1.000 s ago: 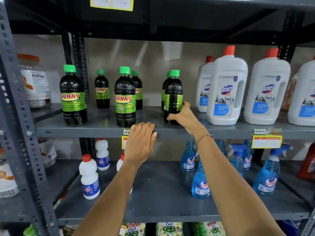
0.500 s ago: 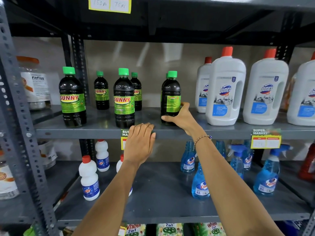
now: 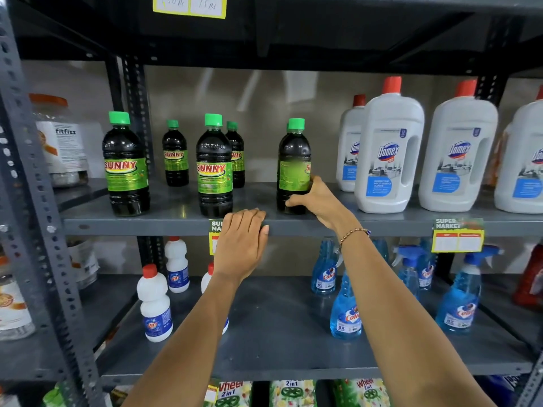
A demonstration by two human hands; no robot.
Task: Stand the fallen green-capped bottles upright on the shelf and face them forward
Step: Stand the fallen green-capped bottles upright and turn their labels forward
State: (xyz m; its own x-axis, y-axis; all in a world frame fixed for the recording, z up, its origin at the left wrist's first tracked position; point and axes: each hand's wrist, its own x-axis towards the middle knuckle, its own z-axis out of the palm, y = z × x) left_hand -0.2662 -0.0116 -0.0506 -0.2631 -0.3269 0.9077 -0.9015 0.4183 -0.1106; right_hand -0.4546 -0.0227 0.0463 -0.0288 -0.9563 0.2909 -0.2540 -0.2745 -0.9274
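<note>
The right hand (image 3: 318,201) was wrapped around the lower part of a dark bottle (image 3: 293,168) with a green cap; the thumb lay across the front near the base and the fingers went around the right side. This bottle stood upright near the front edge of the middle shelf (image 3: 382,223). Its green label was turned away, so only the first letter of the brand showed at the right edge. A second green cap was visible just behind it, but the bottle under that cap was hidden. A bead bracelet (image 3: 354,233) was on the right wrist.

The left hand (image 3: 242,245) held nothing. It rested flat on the front lip of the same shelf, fingers pressed together, and partly covered a price tag (image 3: 216,227).

To the left of the held bottle stood four more green-capped bottles, all upright. The front middle bottle (image 3: 214,168) and the front left bottle (image 3: 125,165) showed their labels forward. Two smaller-looking bottles (image 3: 175,155) stood further back, one of them half hidden behind the front middle bottle.

To the right of the held bottle, well apart from it, stood large white bottles with red caps (image 3: 389,151). On the lower shelf were blue spray bottles (image 3: 346,312) and small white bottles (image 3: 154,306).
</note>
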